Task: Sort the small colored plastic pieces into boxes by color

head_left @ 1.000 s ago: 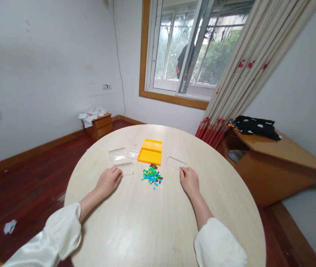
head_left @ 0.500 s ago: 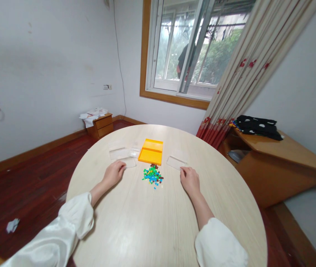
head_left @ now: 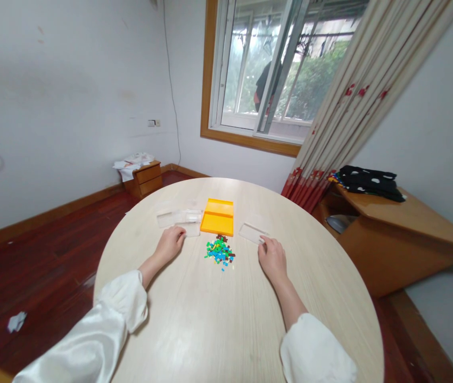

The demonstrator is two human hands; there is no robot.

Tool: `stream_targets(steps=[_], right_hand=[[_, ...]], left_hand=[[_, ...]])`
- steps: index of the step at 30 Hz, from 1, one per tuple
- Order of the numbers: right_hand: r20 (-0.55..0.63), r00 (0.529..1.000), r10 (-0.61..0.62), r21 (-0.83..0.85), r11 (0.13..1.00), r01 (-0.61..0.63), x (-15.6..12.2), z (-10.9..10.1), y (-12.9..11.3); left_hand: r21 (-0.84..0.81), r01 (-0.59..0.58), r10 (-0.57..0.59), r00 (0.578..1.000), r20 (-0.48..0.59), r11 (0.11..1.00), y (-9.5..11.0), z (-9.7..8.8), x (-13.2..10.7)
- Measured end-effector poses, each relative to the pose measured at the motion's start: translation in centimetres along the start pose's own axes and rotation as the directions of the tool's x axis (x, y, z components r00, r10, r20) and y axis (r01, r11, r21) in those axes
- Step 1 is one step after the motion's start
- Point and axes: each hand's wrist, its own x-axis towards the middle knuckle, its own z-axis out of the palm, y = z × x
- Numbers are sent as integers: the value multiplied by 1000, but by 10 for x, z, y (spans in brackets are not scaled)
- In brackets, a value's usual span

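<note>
My left hand [head_left: 169, 243] is closed, its fingertips pinching the near edge of a shallow clear plastic tray [head_left: 192, 230]. Right beside that tray lie another clear tray [head_left: 166, 219] and a small clear piece [head_left: 193, 215], hard to make out. An open yellow plastic case [head_left: 217, 222] rests at the middle, close to the left tray. In front of it is a loose pile of small green, blue, brown and yellow toy bricks [head_left: 220, 251]. My right hand [head_left: 273, 258] has its fingers curled at the near right corner of a third clear tray [head_left: 251, 232].
Everything lies on a round pale wooden table [head_left: 210, 319]. Beyond it are a small drawer cabinet [head_left: 149, 178] with papers, a curtain [head_left: 342, 106], and a wooden desk [head_left: 413, 234] with folded dark cloth [head_left: 370, 181]. A person is partly visible behind the window.
My left hand has moved right, sliding the clear tray toward the yellow case. The yellow case has shifted slightly right. My right hand's fingers have moved slightly at their tray's corner; that tray stays put.
</note>
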Motion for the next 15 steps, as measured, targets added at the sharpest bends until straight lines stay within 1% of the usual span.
stream_targets(steps=[5,10,13,15], right_hand=[[8,1000,-7,-16,1000,7,0,-1,0],[16,1000,-2,-20,1000,2,0,-2,-3],[-25,999,-21,11,1000,21,0,-3,-6],[-60,997,-54,62,996,57,-2,-4,-13]], left_hand=[[61,13,-14,1000,17,998,6,-6,-8],[152,38,-44,998,38,988,18,-14,-16],[192,35,-45,998,45,981,23,-17,-18],[216,36,-45,998,36,976,24,-18,-18]])
